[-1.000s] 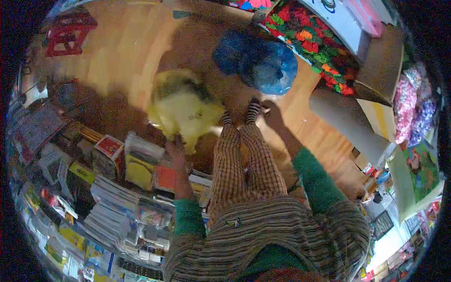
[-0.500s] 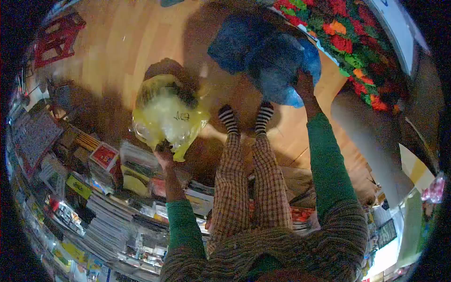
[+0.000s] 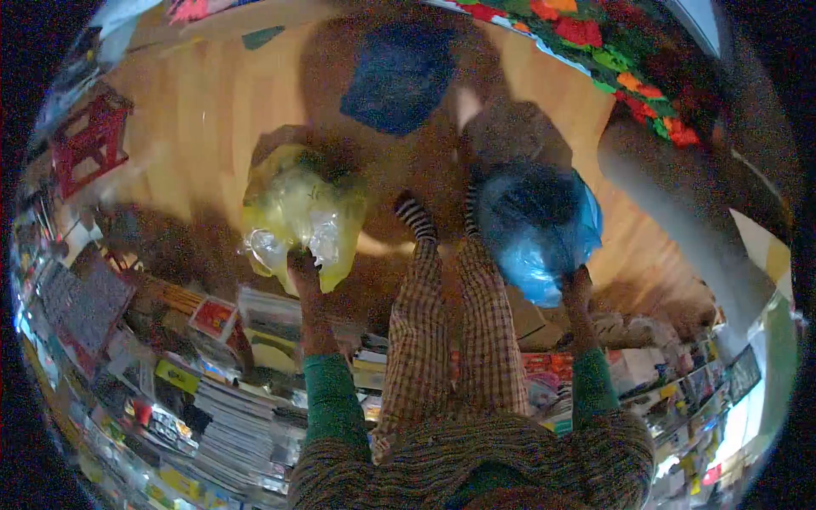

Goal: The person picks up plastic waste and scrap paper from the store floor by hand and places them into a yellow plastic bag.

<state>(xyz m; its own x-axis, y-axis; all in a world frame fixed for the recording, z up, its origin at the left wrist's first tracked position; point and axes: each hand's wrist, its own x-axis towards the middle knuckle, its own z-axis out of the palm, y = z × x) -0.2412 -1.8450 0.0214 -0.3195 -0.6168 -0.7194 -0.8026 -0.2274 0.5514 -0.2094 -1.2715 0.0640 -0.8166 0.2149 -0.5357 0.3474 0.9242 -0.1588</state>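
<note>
My left hand [image 3: 303,270] is closed on the near edge of a yellow translucent plastic bag [image 3: 293,200], left of my feet. On the right, my right hand [image 3: 577,287] grips the near edge of a shiny blue plastic bag [image 3: 535,229]. A brown shape [image 3: 518,132] lies directly beyond the blue bag; what it is I cannot make out. Farther out, between the two bags, a dark blue item [image 3: 398,78] rests on the wooden floor. What the bags contain is not clear.
My striped socks [image 3: 416,216] are between the bags. A red stool-like frame [image 3: 91,143] stands at the far left. Stacked books and papers [image 3: 234,421] line the near side. A red, green and orange fluffy textile [image 3: 629,81] lies at the upper right.
The blue bag and my right hand have moved nearer to my body, apart from the dark blue item. The yellow bag remains in my left hand. The view has shifted slightly.
</note>
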